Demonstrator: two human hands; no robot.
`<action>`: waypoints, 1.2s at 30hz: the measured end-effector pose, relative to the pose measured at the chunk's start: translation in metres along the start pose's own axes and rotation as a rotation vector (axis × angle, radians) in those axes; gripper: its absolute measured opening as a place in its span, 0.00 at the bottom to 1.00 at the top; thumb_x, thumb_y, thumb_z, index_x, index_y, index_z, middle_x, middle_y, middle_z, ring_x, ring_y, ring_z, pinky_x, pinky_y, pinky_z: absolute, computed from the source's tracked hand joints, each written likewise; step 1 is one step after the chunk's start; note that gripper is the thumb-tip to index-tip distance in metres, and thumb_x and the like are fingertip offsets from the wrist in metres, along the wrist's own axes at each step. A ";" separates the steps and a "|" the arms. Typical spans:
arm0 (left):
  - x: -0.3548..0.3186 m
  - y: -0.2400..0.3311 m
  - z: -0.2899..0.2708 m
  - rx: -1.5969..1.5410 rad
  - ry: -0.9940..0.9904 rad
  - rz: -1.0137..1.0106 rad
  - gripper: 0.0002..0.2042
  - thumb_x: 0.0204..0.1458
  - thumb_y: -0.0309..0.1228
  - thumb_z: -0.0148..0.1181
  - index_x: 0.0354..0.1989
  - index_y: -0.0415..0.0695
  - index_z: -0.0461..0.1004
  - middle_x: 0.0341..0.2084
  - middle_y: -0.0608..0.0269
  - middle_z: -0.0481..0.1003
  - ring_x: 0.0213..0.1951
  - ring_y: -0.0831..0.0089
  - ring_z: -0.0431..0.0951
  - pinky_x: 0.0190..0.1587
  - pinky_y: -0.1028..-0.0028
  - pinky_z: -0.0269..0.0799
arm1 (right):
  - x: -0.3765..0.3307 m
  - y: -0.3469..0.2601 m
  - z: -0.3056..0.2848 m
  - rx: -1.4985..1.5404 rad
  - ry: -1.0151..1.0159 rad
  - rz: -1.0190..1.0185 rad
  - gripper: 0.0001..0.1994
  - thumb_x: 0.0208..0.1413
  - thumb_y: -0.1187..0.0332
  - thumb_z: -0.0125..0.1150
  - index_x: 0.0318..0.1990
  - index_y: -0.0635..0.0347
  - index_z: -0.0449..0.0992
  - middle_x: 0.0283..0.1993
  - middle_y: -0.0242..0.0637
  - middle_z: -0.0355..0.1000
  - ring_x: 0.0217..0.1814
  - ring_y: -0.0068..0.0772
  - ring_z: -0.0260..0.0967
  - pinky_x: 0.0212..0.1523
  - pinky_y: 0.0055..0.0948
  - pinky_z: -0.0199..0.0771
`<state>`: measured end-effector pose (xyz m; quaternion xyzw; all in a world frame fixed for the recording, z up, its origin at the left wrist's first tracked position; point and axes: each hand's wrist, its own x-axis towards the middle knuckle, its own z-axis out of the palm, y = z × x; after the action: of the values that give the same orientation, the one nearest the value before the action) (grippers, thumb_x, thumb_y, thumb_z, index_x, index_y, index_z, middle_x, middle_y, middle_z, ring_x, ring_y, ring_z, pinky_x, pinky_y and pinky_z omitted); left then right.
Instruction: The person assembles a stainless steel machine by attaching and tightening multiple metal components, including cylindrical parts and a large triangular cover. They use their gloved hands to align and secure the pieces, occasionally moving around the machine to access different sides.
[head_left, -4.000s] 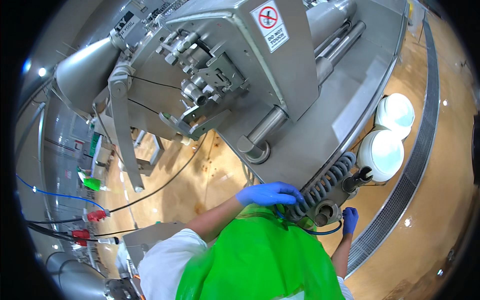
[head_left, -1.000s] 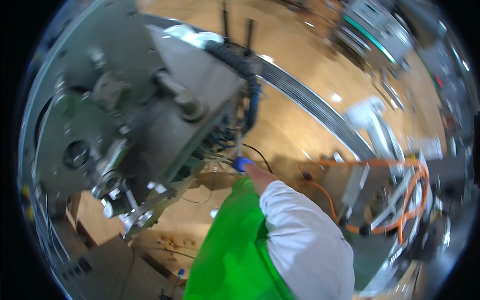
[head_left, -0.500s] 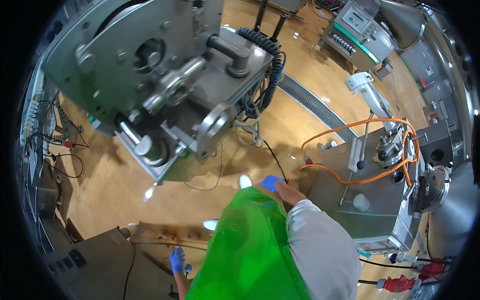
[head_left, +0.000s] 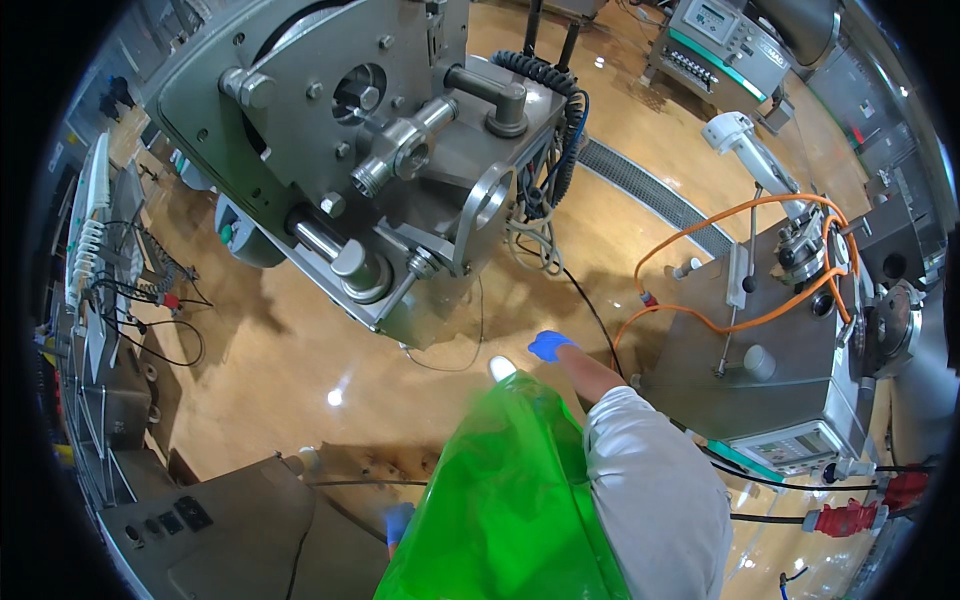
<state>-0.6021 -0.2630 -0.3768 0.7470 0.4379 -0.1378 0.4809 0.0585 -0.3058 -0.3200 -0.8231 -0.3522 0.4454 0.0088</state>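
My right hand (head_left: 549, 346), in a blue glove, hangs in the air ahead of the green apron (head_left: 500, 470). Its fingers look loosely stretched, with nothing seen in them. My left hand (head_left: 398, 522), also in a blue glove, is low beside the apron's left edge; it is blurred and partly covered, so its fingers cannot be made out. Neither hand touches a machine. Ahead to the left stands a large steel machine (head_left: 300, 130) with bolts, pipe fittings and a round steel ring (head_left: 487, 208). A white shoe tip (head_left: 502, 368) shows beyond the apron.
At right stands a steel machine (head_left: 790, 375) with an orange hose (head_left: 690, 322) looped over it. A floor drain (head_left: 655, 195) runs behind. Dark cables (head_left: 590, 305) lie on the tan floor. A steel cabinet (head_left: 220, 540) is at lower left, red plugs (head_left: 845, 520) at lower right.
The large machine has shifted right in view, and more shows at the far left. My left hand has moved in against the apron and is now partly hidden. My right arm still reaches forward.
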 end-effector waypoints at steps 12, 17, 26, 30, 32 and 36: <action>0.099 0.069 -0.097 0.242 0.172 0.270 0.07 0.49 0.34 0.53 0.28 0.46 0.74 0.27 0.57 0.75 0.33 0.55 0.76 0.34 0.59 0.71 | -0.005 0.043 -0.041 0.220 0.169 -0.120 0.18 0.52 0.55 0.51 0.36 0.62 0.78 0.36 0.46 0.76 0.37 0.43 0.74 0.38 0.41 0.73; 0.113 0.108 -0.109 -0.361 0.257 -0.016 0.13 0.54 0.37 0.54 0.35 0.39 0.77 0.29 0.64 0.77 0.28 0.73 0.75 0.29 0.73 0.70 | -0.013 0.107 -0.027 0.301 0.139 0.097 0.13 0.52 0.58 0.54 0.31 0.59 0.78 0.27 0.43 0.75 0.25 0.38 0.73 0.26 0.39 0.72; 0.066 0.180 -0.045 -0.216 0.237 -0.394 0.22 0.49 0.46 0.50 0.33 0.37 0.78 0.29 0.49 0.78 0.32 0.59 0.79 0.39 0.64 0.73 | -0.036 0.160 -0.009 0.440 -0.291 0.210 0.11 0.56 0.61 0.48 0.28 0.56 0.71 0.20 0.36 0.68 0.18 0.34 0.67 0.15 0.34 0.65; 0.026 0.204 0.001 -0.413 0.322 -0.494 0.21 0.48 0.46 0.50 0.33 0.38 0.78 0.29 0.47 0.78 0.34 0.54 0.78 0.43 0.62 0.72 | 0.020 0.151 -0.043 0.579 -0.375 0.391 0.09 0.56 0.64 0.47 0.26 0.53 0.71 0.21 0.34 0.69 0.21 0.37 0.69 0.18 0.35 0.66; 0.014 0.195 0.021 -0.450 0.360 -0.525 0.21 0.47 0.46 0.51 0.32 0.38 0.79 0.30 0.47 0.78 0.35 0.53 0.78 0.43 0.62 0.72 | 0.061 0.146 -0.062 0.545 -0.439 0.438 0.08 0.56 0.66 0.47 0.25 0.51 0.68 0.18 0.32 0.66 0.16 0.30 0.64 0.14 0.30 0.62; 0.000 0.165 0.049 -0.466 0.359 -0.658 0.22 0.47 0.46 0.52 0.32 0.37 0.79 0.31 0.46 0.78 0.36 0.54 0.79 0.43 0.62 0.72 | 0.088 0.047 -0.100 0.535 -0.324 0.171 0.07 0.56 0.67 0.47 0.25 0.49 0.65 0.17 0.29 0.62 0.13 0.24 0.58 0.12 0.26 0.56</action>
<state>-0.4622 -0.3299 -0.3029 0.4513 0.7484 -0.0492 0.4835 0.1904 -0.2598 -0.3393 -0.7366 -0.1489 0.6465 0.1312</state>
